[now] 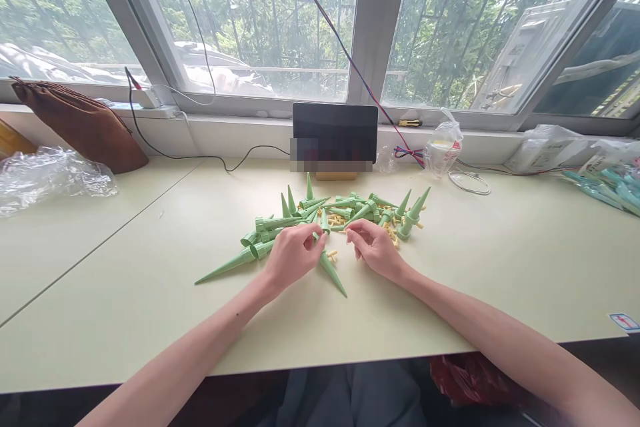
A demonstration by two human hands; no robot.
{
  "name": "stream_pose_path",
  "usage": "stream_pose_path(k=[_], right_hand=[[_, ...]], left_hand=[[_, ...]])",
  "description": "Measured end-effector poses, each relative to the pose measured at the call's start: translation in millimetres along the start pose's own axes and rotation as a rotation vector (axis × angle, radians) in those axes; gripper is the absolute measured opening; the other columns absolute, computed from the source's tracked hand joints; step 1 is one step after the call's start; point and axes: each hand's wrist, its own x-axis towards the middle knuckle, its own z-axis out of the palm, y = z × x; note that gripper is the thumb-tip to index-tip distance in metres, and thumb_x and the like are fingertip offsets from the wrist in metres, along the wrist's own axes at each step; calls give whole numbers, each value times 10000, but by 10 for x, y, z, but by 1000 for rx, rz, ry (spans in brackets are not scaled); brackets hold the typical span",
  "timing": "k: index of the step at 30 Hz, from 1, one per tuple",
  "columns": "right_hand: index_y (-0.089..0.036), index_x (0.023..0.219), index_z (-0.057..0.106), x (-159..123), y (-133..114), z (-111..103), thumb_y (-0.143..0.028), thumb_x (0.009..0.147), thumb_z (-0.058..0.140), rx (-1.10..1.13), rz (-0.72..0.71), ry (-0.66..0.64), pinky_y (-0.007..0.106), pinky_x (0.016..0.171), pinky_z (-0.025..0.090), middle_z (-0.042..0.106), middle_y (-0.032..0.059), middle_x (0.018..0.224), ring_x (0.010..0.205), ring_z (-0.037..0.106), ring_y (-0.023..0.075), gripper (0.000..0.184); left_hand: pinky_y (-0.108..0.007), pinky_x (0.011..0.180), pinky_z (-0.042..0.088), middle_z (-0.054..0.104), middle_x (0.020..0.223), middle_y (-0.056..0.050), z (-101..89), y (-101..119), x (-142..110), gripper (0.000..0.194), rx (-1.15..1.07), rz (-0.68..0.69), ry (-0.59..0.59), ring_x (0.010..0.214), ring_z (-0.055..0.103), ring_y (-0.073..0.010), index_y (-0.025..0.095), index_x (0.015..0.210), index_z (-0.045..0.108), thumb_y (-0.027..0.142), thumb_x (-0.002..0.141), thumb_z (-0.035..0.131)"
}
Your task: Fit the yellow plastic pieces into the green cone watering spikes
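Two hands at a heap of green spikes

A heap of green spikes (367, 209) lies in the middle of the pale table (370, 330), with small yellow pegs (332, 255) scattered among them. A few spikes stand point up at the back and right of the heap; most lie on their sides, and one long one points toward the left.

The left hand (294, 250) is at the heap's front, fingers curled in and the thumb close to the fingertips. One spike slants out from under it toward the table's near edge, but whether the fingers grip it I cannot tell. The right hand (379, 252) is at the front right, apart from the left, its fingers bent and its fingertips near the thumb; whether anything sits between them is too small to tell.

Behind the heap a dark screen (334, 123) stands below the windows (260, 20). A brown bag (85, 127) and crumpled clear plastic (55, 177) are on the left, a cup in a plastic bag (444, 152) on the right
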Motion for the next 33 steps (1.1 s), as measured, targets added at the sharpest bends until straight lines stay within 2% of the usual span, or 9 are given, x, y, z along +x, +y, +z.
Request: stream_pose_path(k=[10,23,33], right_hand=[[-214,966,605,3,12,-12,-439,934,546,-63,-6,-27,268,517,487,654,31,890,544,585,122,235],[-219,983,603,-3,28,-8,-425,939,540,-78,-6,-31,276,509,484,659,33,869,535,587,133,220],[-214,987,601,-4,7,-7,-424,937,537,-56,-5,-23,270,504,483,639,34,894,542,586,126,225]], left_hand=[[-252,542,313,441,463,60,-7,84,-17,257,106,-151,-79,434,384,-115,204,657,547,375,845,575],[-257,520,310,518,498,20,19,63,-36,342,107,-118,-133,481,460,-138,194,586,549,387,868,565],[-258,553,312,447,500,41,15,84,-39,323,47,-80,-182,490,374,-115,183,597,532,346,874,561]])
